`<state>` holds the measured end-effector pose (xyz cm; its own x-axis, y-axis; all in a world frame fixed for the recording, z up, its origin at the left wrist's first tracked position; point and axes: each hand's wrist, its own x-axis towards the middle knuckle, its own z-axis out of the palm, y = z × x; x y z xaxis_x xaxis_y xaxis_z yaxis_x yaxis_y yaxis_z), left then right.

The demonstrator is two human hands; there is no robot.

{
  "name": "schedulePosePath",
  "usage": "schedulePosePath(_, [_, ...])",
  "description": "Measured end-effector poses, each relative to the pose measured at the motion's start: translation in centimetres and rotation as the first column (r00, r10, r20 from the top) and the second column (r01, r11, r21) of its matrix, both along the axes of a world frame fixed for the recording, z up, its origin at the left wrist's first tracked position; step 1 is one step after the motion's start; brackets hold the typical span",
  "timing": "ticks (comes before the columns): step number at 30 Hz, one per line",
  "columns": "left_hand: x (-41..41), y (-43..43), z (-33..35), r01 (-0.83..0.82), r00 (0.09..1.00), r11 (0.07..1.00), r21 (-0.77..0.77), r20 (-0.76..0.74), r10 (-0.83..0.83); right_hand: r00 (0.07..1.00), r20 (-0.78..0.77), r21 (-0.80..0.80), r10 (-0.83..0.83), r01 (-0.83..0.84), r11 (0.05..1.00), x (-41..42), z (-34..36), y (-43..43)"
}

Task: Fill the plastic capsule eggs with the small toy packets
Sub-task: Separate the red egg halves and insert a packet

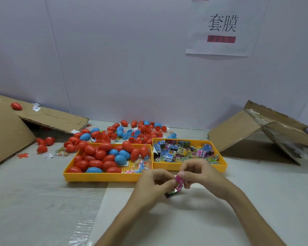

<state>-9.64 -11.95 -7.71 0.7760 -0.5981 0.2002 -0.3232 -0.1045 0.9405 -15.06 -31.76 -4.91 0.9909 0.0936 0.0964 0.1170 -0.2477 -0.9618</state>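
Observation:
Both of my hands meet just in front of the two yellow trays. My left hand [152, 185] and my right hand [201, 176] together pinch a small pink and black toy packet [177, 185] between their fingertips, a little above the table. The left yellow tray [103, 176] holds several red and blue capsule eggs [96, 161] and a few clear bags of tiny toys. The right yellow tray [190, 166] is full of small printed toy packets [183, 151]. No egg is in either hand.
More red and blue eggs and open egg halves [130, 132] lie loose behind the trays. Flattened cardboard [48, 116] leans at the left, with one red egg [16, 106] on it. Another cardboard piece [252, 132] leans at the right. A white wall stands behind.

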Motion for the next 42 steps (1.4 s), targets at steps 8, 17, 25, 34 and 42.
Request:
schedulePosePath(8, [0.2, 0.1, 0.2, -0.081, 0.962, 0.979, -0.185, -0.273, 0.028, 0.994, 0.052, 0.082, -0.093, 0.089, 0.993, 0.5, -0.4, 1.1])
schedulePosePath(17, [0.0, 0.1, 0.3, -0.11, 0.943, 0.974, -0.198, -0.332, 0.039, 0.991, 0.058, 0.191, -0.12, 0.107, 0.976, 0.9, -1.1, 1.4])
schedulePosePath(25, [-0.1, 0.1, 0.4, -0.09, 0.946, 0.978, -0.186, -0.323, 0.026, 0.99, 0.065, 0.257, -0.123, 0.103, 0.961, 0.7, -0.8, 1.5])
schedulePosePath(34, [-0.2, 0.2, 0.9, -0.046, 0.921, 0.959, -0.28, -0.383, -0.067, 0.993, 0.04, 0.412, -0.111, 0.085, 0.907, 0.6, -0.6, 1.4])
schedulePosePath(42, [0.0, 0.2, 0.5, -0.112, 0.951, 0.974, -0.197, -0.306, 0.048, 0.994, 0.044, 0.402, -0.102, 0.075, 0.913, 0.5, -0.3, 1.5])
